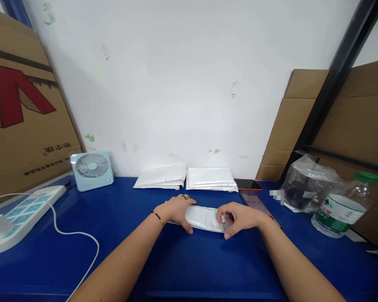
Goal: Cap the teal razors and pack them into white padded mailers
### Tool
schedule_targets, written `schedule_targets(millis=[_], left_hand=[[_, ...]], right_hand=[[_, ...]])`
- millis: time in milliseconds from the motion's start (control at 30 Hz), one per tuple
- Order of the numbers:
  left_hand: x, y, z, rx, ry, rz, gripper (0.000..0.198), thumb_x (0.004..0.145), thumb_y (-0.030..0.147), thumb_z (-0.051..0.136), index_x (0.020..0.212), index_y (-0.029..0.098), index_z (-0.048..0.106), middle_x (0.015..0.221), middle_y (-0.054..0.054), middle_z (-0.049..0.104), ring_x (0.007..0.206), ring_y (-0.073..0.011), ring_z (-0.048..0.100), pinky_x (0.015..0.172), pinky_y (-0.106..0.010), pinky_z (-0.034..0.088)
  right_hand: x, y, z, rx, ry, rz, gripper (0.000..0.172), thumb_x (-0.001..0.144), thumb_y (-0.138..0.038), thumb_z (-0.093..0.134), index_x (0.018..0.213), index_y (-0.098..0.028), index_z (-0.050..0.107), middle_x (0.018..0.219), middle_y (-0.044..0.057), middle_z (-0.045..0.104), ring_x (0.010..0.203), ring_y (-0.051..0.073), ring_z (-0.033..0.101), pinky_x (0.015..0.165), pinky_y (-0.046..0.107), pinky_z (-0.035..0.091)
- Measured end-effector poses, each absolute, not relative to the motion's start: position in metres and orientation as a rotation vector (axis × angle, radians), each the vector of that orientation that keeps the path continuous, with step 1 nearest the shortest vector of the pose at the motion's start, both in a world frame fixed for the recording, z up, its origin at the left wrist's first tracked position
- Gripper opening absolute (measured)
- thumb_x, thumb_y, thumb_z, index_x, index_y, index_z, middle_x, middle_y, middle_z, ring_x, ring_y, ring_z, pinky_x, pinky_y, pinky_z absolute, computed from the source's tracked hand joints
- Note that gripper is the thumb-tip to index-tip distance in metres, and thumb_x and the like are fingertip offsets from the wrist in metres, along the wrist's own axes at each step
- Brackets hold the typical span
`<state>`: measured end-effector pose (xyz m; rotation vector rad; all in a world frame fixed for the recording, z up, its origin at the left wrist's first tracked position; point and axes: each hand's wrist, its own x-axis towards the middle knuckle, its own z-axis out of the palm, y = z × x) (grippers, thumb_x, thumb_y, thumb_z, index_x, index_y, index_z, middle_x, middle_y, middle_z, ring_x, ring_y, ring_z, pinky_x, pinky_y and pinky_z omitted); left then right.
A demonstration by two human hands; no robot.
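Note:
A flat white packet in glossy plastic film (203,217) lies lengthwise on the blue table in front of me. My left hand (178,209) lies across its left part, thumb at the near edge and fingers toward the far edge, holding it down. At the packet's right end, my right hand (236,217) is curled, with thumb and fingers around a bit of clear film (226,222). Part of that film is hidden by the fingers. Behind are two piles of similar white packets, a left pile (160,177) and a right pile (210,178), near the wall.
To the left are a light blue fan (93,170), a power strip (25,216) and a white cable (78,233). Two phones lie right, one upright-screened (260,205), one dark (248,184). Farther right stand a plastic-wrapped container (308,184) and a green-capped bottle (342,209).

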<state>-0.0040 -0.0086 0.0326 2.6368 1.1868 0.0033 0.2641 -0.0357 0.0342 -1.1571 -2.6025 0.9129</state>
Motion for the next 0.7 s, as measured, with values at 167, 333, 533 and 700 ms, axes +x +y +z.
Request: schedule_targets(millis=[167, 333, 533, 700], left_hand=[[-0.005, -0.013, 0.040, 2.695, 1.285, -0.060, 0.065, 0.046, 0.043, 0.071, 0.104, 0.020, 0.053, 0.102, -0.007, 0.056, 0.096, -0.0261, 0.053, 0.075, -0.030, 0.046], [-0.001, -0.019, 0.067, 2.744, 1.359, -0.196, 0.051, 0.051, 0.035, 0.066, 0.098, 0.023, 0.051, 0.092, -0.003, 0.061, 0.078, -0.0218, 0.060, 0.060, -0.027, 0.045], [0.007, -0.029, 0.125, 2.848, 1.569, -0.537, 0.051, 0.049, 0.030, 0.069, 0.097, 0.024, 0.054, 0.093, -0.004, 0.064, 0.081, -0.0253, 0.061, 0.066, -0.032, 0.044], [0.019, -0.037, 0.155, 2.907, 1.635, -0.653, 0.052, 0.049, 0.023, 0.072, 0.098, 0.026, 0.056, 0.094, -0.002, 0.065, 0.085, -0.0220, 0.060, 0.081, -0.035, 0.039]], right_hand=[[0.281, -0.028, 0.034, -1.156, -2.602, 0.953, 0.021, 0.069, -0.030, 0.063, 0.085, -0.018, 0.068, 0.085, 0.002, 0.064, 0.068, 0.013, 0.057, 0.060, 0.021, 0.042], [0.288, -0.024, 0.031, -1.295, -2.532, 0.850, 0.028, 0.066, -0.011, 0.047, 0.084, -0.018, 0.066, 0.070, 0.001, 0.065, 0.064, 0.014, 0.058, 0.056, 0.021, 0.041], [0.291, -0.019, 0.024, -1.376, -2.494, 0.683, 0.028, 0.063, -0.009, 0.045, 0.080, -0.019, 0.065, 0.073, 0.001, 0.064, 0.062, 0.013, 0.055, 0.055, 0.021, 0.040], [0.290, -0.022, 0.026, -1.388, -2.476, 0.659, 0.028, 0.067, -0.014, 0.050, 0.090, -0.020, 0.064, 0.085, 0.003, 0.063, 0.069, 0.016, 0.057, 0.060, 0.025, 0.044]])
